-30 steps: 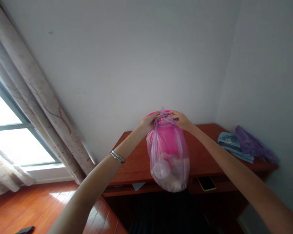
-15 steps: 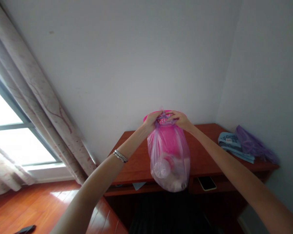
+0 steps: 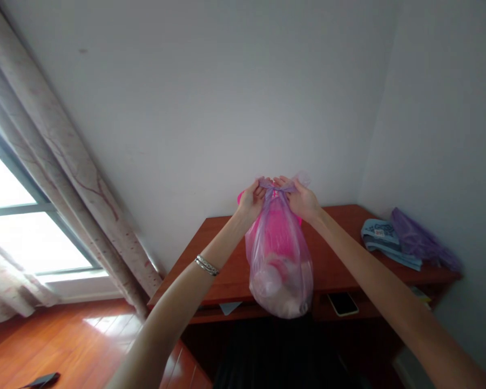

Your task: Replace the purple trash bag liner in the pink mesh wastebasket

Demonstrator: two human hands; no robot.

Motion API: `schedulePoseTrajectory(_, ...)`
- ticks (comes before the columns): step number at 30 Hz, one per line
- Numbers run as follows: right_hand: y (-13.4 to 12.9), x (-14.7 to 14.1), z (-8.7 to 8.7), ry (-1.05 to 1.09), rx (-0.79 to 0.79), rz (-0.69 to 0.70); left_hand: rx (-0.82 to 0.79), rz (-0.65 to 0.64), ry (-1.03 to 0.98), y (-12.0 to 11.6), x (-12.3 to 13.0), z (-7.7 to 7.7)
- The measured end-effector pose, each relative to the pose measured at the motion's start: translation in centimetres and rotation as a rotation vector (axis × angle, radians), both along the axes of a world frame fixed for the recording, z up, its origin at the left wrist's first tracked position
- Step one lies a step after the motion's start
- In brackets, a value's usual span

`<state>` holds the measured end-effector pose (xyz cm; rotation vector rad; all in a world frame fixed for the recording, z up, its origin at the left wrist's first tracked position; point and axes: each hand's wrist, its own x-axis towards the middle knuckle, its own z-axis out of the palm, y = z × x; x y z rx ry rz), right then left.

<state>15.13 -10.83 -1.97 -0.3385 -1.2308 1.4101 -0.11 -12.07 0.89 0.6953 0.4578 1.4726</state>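
Observation:
A translucent purple plastic bag hangs over the front edge of the desk, its neck gathered and knotted between my hands. My left hand is closed on one end of the bag's top, and my right hand pinches the other end. Through the film a round clear thing and pale contents show, too blurred to name. Behind the bag stands a bright pink bin, mostly covered by it.
The red-brown desk stands against the wall. At its right end lie a folded blue towel and a loose purple plastic bag. A phone rests on an open shelf below the top. Curtains hang at the left.
My hands have drawn the bag's ends apart, pulling the top into a tight knot. The bag's neck is narrower, and more of its end sticks out past my right hand.

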Motion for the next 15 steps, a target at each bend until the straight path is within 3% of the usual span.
schedulePoseTrajectory(15, -2.0, 2.0, -0.3, 0.141, -0.013, -0.01, -0.127, 0.043, -0.173, -0.5, -2.4, -0.5)
